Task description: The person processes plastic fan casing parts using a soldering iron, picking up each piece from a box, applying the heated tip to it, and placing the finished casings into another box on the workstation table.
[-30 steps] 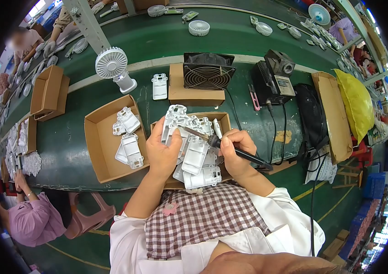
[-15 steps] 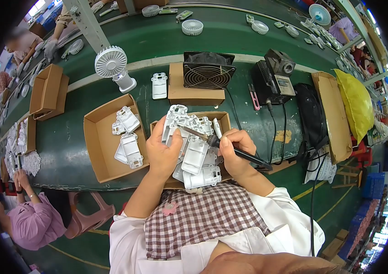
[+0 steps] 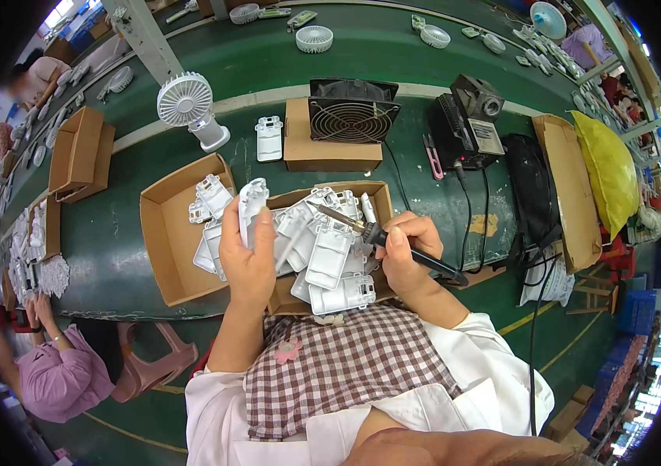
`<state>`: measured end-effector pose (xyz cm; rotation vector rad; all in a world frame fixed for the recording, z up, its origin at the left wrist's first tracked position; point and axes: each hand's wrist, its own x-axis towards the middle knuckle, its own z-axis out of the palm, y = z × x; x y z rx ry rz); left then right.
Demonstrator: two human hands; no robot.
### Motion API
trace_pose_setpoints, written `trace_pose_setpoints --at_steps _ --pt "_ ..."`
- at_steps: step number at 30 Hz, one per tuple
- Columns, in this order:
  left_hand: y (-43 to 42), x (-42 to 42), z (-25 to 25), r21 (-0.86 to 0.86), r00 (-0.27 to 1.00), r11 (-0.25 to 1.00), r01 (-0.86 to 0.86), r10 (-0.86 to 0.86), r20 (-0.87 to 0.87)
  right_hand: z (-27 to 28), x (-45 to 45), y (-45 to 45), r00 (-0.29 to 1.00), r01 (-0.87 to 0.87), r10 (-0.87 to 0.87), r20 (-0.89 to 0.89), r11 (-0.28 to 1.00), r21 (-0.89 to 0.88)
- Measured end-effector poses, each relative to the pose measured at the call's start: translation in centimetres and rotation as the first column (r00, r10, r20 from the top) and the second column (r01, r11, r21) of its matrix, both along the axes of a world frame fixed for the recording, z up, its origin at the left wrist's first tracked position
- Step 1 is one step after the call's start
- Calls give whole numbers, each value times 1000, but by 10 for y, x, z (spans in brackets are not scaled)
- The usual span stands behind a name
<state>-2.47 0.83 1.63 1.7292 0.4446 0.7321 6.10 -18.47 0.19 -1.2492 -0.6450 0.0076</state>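
Observation:
My left hand [image 3: 249, 260] grips a white plastic housing [image 3: 252, 203] between thumb and fingers, tilted on edge above the gap between two boxes. In my right hand [image 3: 409, 252] is a black-handled soldering iron [image 3: 377, 234], its metal tip pointing left over a pile of similar white housings [image 3: 327, 258]. The pile fills a cardboard box [image 3: 381, 196] right in front of me. To its left, a second open cardboard box [image 3: 161, 225] has several white housings [image 3: 210, 198] along its right side.
Behind the boxes stand a small white fan [image 3: 186, 101], a lone white housing [image 3: 270, 138] and a black-framed fan [image 3: 352, 116] on a carton. Pink-handled tweezers [image 3: 433, 158] lie beside the black soldering station [image 3: 462, 132]. A black bag [image 3: 531, 194] is at right; a co-worker [image 3: 66, 373] sits at left.
My left hand has moved left, away from the iron's tip, carrying the housing and turning it on edge. My right hand with the soldering iron has stayed nearly in place.

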Motion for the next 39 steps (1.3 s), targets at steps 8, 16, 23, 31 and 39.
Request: trace_pose_setpoints --at_steps 8,16,23,31,39 --pt "-15 7 2 -476 972 854 210 -235 6 0 -2 0 998 18 -18 53 1000 -16" --pt "-23 9 5 -479 978 858 188 -207 13 6 -3 4 999 20 -17 36 995 -94" --pt "-25 9 4 -428 982 888 168 -190 -10 8 -3 5 1000 -1 1 7 995 -100" --pt "-24 9 4 -398 984 904 158 -179 -16 8 -2 6 1000 7 -5 20 994 -107" --pt "-24 9 6 -416 983 894 168 -185 -1 6 -2 6 999 3 0 34 994 -105"
